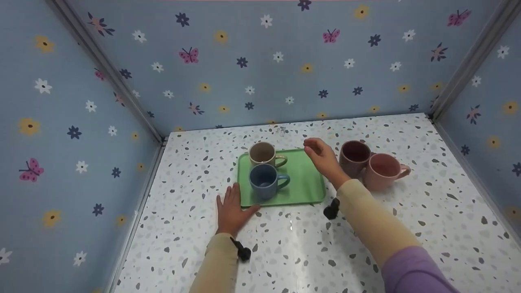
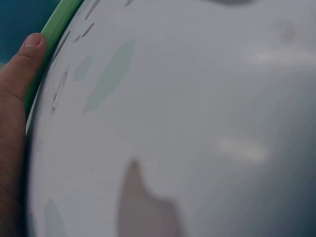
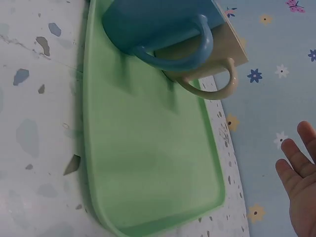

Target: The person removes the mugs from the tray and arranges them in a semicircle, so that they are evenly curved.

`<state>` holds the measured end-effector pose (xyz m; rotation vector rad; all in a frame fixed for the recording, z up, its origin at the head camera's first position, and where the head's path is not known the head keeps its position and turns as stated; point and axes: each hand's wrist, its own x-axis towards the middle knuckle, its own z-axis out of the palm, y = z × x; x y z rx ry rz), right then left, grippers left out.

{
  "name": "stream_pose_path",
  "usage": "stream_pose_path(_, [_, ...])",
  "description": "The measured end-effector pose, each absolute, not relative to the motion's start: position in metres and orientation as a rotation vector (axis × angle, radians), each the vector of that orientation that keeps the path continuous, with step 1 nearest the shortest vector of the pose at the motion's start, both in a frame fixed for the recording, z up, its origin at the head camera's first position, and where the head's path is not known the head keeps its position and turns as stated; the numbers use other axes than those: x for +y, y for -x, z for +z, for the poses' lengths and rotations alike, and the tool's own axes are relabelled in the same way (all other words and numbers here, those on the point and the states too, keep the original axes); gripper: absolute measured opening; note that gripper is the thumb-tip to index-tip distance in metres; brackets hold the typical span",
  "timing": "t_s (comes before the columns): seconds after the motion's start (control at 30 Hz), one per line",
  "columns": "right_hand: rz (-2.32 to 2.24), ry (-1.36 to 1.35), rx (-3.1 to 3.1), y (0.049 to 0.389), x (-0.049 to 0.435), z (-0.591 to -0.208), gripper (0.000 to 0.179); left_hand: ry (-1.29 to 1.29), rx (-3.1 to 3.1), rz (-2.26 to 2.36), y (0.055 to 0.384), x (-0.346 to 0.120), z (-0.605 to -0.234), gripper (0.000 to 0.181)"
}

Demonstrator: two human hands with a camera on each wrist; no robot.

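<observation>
A green tray (image 1: pixel 303 183) carries two mugs on its left half: a beige mug (image 1: pixel 260 154) at the back and a blue mug (image 1: pixel 262 181) in front, handles to the right. My left hand (image 1: pixel 233 213) lies at the tray's front left corner with its fingers extended. Its thumb (image 2: pixel 30 57) touches the green rim in the left wrist view. Over the tray's right side hovers my right hand (image 1: pixel 325 158), holding nothing, its fingers loosely bent. Right of the tray stand a dark maroon mug (image 1: pixel 351 162) and a pink mug (image 1: pixel 380 175), close together.
The speckled white tabletop (image 1: pixel 285 252) is bounded by blue floral panels at the back (image 1: pixel 276 93), left (image 1: pixel 73 154) and right (image 1: pixel 488 126). A black wrist camera (image 1: pixel 331 209) sits by the right sleeve, another (image 1: pixel 243 251) by the left.
</observation>
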<state>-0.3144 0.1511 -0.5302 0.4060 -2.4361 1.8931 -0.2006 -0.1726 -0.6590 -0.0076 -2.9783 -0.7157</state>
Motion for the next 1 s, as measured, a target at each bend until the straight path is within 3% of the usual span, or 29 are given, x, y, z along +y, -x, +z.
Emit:
stream_pose_path(0.83, [1.991, -0.614, -2.533, 0.276, 0.099, -0.585, 0.042, 0.006, -2.979, -0.689, 0.202, -0.174, -0.659, 0.118])
stream_pose_path(1.0, [1.956, -0.603, -2.538, 0.269, 0.092, -0.587, 0.033, 0.004, -2.979, -0.699, 0.201, -0.172, -0.659, 0.118])
